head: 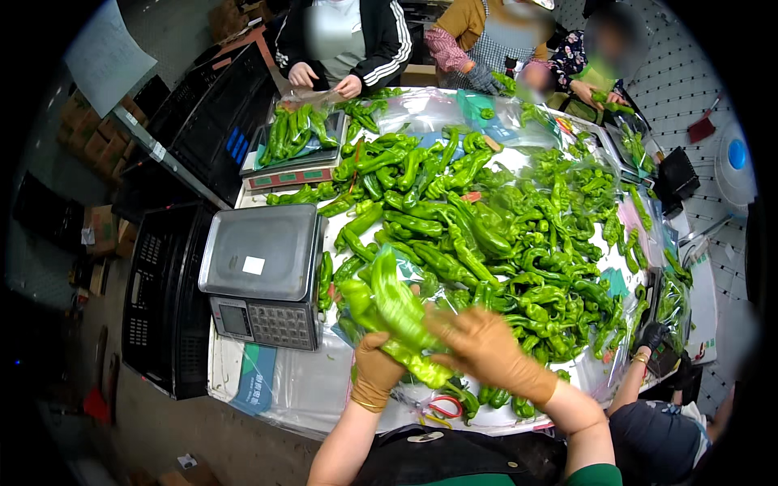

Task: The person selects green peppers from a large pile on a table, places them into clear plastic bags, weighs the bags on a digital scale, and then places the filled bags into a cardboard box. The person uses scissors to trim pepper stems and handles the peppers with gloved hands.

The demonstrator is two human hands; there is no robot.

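My left hand (378,370), in a tan glove, grips a bunch of long green peppers (395,304) from below, its thumb on the near side. My right hand (486,343), gloved alike, is beside the bunch with its fingers over the peppers. Motion blurs it, so I cannot tell whether it grips any. Behind the bunch shows a clear plastic bag with teal print (408,264); how far the peppers sit inside it is hidden. Beyond both hands spreads a large heap of loose green peppers (462,237).
Left of my hands stands a digital scale (261,273), with flat plastic bags (304,383) below it. Red-handled scissors (447,406) lie near my body. Another scale (292,176) bears bagged peppers. Co-workers (346,42) work across and right; black crates (164,297) stand left.
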